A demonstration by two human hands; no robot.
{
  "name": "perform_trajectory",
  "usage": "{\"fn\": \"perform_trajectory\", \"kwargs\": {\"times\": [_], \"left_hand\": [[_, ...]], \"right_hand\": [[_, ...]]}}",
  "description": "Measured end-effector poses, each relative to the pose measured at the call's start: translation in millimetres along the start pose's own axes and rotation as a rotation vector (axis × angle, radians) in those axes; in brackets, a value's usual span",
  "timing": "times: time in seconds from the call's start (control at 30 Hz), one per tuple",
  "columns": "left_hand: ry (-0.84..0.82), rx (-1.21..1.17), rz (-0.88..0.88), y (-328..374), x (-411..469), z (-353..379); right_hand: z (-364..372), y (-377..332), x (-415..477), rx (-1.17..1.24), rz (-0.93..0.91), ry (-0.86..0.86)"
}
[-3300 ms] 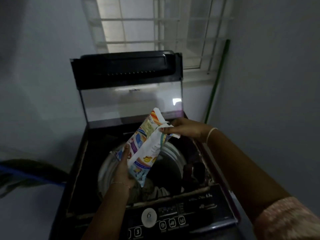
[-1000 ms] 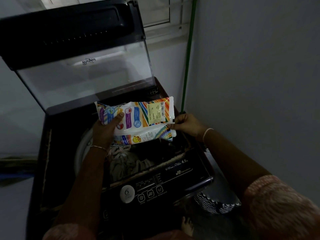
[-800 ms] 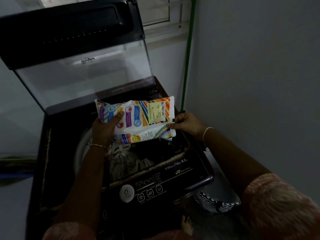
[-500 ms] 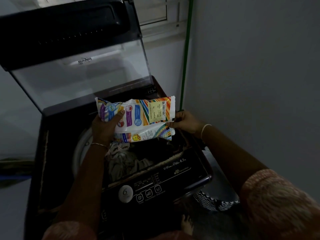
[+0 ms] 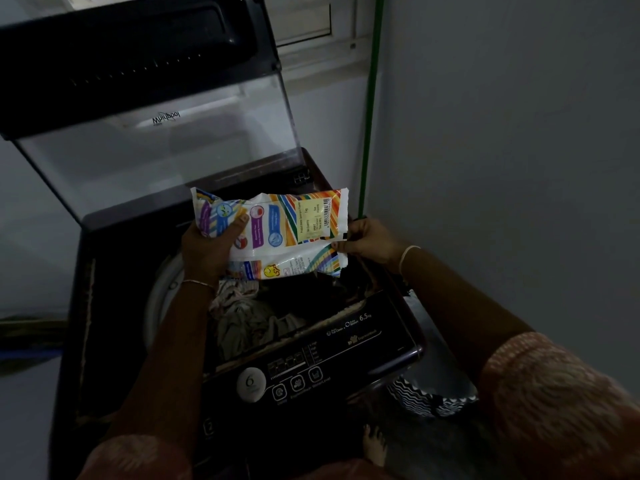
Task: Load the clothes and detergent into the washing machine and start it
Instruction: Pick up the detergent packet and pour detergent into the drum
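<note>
**A:** What does the head view hold, counted?

**B:** One washing machine (image 5: 346, 348) fills the centre and left of the frame, and its one lid (image 5: 156, 150) is raised at upper left. One heap of clothes (image 5: 249, 317) sits in the drum at centre. There is one detergent packet (image 5: 277, 233) and two hands.

**A:** Where is the packet against the hands?

**B:** It lies sideways at mid-frame, above the clothes. The left hand (image 5: 207, 247) grips its left end with the thumb across the front. The right hand (image 5: 367, 239) pinches its right edge.

**A:** Anything else?

**B:** One green pole (image 5: 370, 116) at upper right and one patterned basket (image 5: 422, 403) at lower right.
</note>
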State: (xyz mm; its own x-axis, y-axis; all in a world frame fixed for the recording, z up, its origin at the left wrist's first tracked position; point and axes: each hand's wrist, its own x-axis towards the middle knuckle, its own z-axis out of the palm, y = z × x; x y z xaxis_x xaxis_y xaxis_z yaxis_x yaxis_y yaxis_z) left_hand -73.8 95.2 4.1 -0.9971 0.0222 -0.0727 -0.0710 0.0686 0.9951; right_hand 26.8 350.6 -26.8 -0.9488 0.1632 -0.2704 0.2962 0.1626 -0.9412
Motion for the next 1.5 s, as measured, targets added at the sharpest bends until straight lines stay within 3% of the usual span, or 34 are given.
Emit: {"fn": "perform_trajectory", "kwargs": {"times": [0.93,1.5], "left_hand": [[-0.006,0.044,0.093,2,9,7],[0.024,-0.014,0.082,-3,15,6]], "right_hand": [[0,-4,-3,0.073,0.019,-0.007],[5,-7,4,0.13,-0.016,0.078]]}}
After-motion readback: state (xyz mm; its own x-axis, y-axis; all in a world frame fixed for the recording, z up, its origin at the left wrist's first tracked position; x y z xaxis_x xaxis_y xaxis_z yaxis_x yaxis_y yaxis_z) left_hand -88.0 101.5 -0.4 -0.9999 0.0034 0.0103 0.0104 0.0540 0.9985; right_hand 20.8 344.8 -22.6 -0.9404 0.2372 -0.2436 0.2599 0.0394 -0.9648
